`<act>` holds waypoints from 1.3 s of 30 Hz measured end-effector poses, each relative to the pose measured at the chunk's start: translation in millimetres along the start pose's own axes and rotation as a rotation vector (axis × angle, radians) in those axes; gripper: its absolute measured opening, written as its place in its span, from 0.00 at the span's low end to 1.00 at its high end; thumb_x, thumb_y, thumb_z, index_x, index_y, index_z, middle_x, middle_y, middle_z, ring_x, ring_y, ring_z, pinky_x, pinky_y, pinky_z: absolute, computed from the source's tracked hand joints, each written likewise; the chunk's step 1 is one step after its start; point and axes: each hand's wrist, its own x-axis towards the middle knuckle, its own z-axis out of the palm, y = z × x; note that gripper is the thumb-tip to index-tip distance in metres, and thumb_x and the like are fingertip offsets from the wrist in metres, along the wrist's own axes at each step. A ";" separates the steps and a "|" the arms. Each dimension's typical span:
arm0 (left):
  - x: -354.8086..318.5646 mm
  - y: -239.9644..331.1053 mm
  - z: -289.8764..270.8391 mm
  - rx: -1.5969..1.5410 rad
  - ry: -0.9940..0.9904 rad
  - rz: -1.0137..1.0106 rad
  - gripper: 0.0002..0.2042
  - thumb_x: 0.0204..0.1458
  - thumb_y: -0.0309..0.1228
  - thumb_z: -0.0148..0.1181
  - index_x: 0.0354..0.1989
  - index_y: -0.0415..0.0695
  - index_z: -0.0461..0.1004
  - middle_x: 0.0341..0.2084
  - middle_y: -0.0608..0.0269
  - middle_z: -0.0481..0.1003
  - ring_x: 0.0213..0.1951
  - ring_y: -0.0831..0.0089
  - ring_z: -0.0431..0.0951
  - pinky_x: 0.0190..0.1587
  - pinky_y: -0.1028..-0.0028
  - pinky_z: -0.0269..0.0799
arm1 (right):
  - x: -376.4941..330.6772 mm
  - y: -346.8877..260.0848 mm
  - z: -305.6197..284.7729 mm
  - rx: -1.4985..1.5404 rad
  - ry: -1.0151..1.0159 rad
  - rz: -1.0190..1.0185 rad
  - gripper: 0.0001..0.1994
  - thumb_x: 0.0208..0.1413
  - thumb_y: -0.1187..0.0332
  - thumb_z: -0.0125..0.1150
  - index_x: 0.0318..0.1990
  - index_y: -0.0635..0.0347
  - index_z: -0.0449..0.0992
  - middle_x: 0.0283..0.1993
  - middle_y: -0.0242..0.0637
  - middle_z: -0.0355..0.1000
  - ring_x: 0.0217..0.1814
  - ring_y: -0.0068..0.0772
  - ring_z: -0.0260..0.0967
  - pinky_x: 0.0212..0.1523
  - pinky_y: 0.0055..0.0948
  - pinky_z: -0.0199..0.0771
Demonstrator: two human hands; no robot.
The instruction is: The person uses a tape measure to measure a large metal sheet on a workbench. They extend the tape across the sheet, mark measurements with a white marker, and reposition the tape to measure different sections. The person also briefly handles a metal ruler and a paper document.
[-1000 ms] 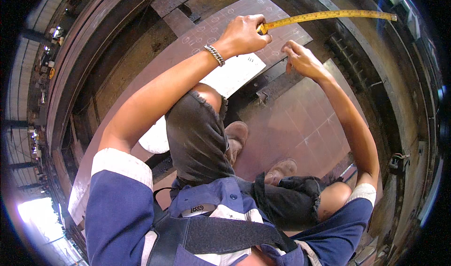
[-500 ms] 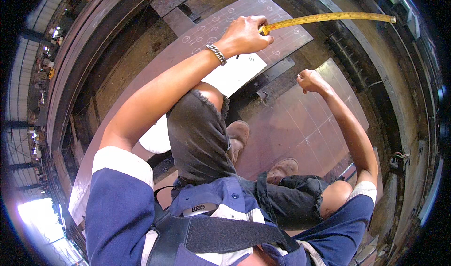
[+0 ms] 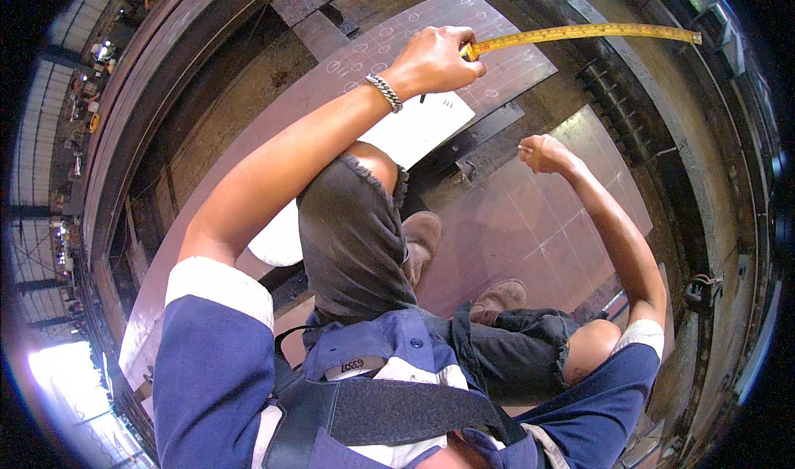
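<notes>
My left hand [image 3: 432,62] is closed round a yellow tape measure [image 3: 580,33] whose blade sticks out to the right in a shallow arc, its end free in the air. Below that hand lies a steel plate [image 3: 354,62] marked with chalk circles and lines. My right hand [image 3: 543,153] hangs over a second steel plate [image 3: 497,221] with crossing chalk lines. Its fingers are pinched together, and a small pale tip shows at them, too small to name. A white sheet-like piece [image 3: 431,129] lies on the marked plate by my left knee.
My shoes [image 3: 421,241] rest on the lower plate between my bent knees. A dark steel bar [image 3: 484,134] lies in the gap between the plates. Long curved-looking beams [image 3: 137,96] run along the left. A coil-like ridged part [image 3: 617,105] sits at the right, and a small dark box [image 3: 701,293] farther down.
My right hand has turned at the wrist and dropped slightly, so the pale tip at its fingers now shows. My left hand and the tape have barely shifted to the right.
</notes>
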 end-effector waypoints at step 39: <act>-7.6 -2.5 10.8 -0.078 0.002 -0.023 0.19 0.38 0.37 0.61 0.40 0.41 0.78 0.33 0.46 0.79 0.40 0.51 0.80 0.46 0.59 0.76 | 59.2 96.6 89.8 -0.222 0.028 -0.456 0.12 0.55 0.58 0.58 0.31 0.58 0.75 0.35 0.52 0.75 0.40 0.60 0.72 0.39 0.51 0.71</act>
